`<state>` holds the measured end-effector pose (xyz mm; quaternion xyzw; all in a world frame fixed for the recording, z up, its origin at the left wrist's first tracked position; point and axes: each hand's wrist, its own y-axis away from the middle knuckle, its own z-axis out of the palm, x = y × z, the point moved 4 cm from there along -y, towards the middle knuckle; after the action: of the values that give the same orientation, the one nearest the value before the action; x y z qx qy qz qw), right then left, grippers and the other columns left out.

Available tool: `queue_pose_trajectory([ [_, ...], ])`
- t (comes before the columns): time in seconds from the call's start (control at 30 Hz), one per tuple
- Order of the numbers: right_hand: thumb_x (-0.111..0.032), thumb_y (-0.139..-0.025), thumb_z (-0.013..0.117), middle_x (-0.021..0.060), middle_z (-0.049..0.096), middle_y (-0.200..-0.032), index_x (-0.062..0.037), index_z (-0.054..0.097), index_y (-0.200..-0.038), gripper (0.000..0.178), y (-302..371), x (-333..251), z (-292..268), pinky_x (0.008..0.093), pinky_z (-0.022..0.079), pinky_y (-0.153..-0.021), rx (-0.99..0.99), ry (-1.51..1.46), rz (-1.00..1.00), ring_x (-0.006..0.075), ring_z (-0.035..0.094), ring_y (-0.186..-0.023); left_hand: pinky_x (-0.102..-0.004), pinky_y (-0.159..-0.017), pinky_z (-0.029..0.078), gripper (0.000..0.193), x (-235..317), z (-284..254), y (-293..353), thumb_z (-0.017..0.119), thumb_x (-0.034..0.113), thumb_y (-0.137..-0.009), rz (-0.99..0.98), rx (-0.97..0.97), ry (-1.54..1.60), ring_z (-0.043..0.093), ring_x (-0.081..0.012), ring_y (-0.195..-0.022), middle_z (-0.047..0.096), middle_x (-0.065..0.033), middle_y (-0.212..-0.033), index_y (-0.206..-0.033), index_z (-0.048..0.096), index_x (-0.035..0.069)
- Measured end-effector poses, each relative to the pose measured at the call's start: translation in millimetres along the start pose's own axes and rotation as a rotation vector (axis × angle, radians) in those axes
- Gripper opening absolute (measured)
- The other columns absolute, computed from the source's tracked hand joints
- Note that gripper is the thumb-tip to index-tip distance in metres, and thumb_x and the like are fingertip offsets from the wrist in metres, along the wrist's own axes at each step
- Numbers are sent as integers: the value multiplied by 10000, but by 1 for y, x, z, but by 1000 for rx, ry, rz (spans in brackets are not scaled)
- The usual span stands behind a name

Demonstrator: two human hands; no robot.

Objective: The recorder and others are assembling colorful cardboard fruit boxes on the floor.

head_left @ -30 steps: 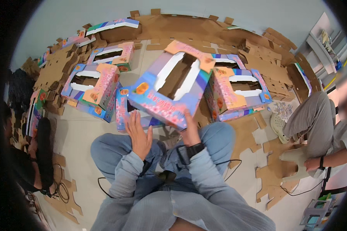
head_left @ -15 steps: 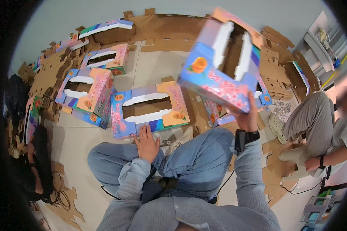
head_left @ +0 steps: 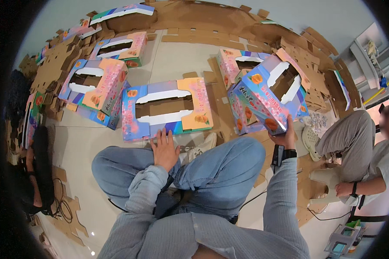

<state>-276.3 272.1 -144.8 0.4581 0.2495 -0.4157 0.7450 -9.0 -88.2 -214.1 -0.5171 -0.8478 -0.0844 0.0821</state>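
My right hand grips the near lower corner of a colourful printed cardboard box, with fruit and blossom pictures and a long white-edged opening in its top. That box is tilted, over and against similar boxes at the right; whether it rests on them I cannot tell. In front of me lies another such box, flat on the floor with its opening up. My left hand has its fingers stretched out, their tips touching that box's near edge.
To the left, similar boxes are stacked, with one more box behind. Flat brown cardboard is piled along the left and the wall. A person sits at the right; another person's dark-clothed leg shows at the left.
My right hand has lowered the raised box to the right, onto or close against the boxes there. My left hand stays at the near edge of the middle box. The view has shifted slightly.
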Motion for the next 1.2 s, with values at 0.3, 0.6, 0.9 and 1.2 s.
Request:
queue_pose_trajectory([
  [0.3,-561,-811,610,93,501,-1289,-158,470,-1289,641,14,-10,15,434,420,-884,42,-122,-30,263,494,-1134,-631,-1057,157,684,-6,3,2,597,334,-829,11,-49,13,166,-342,-1389,246,-171,-1475,-1386,344,27],
  [0.6,-654,-810,539,81,455,-1335,-166,414,-1338,730,10,2,48,461,387,-906,22,91,-46,254,469,-1152,-649,-1027,206,706,-4,-3,4,589,352,-844,-9,-86,-1,192,-345,-1383,236,-174,-1476,-1405,303,33],
  [0.9,-530,-954,382,102,447,-1367,-115,374,-1371,588,65,42,198,464,412,-973,-446,191,-190,254,454,-1243,-384,-1073,286,1033,104,-78,-57,657,448,-830,187,-147,1469,283,-358,-1339,194,-265,-1464,-1435,-25,-40],
  [1.2,-392,-931,542,122,178,-1501,-69,47,-1484,809,42,106,268,419,332,-1035,-501,644,88,251,231,-1366,-357,-911,464,653,12,-106,-164,662,199,-829,-129,191,1958,538,-221,-1073,494,-117,-1208,-1323,269,31],
])
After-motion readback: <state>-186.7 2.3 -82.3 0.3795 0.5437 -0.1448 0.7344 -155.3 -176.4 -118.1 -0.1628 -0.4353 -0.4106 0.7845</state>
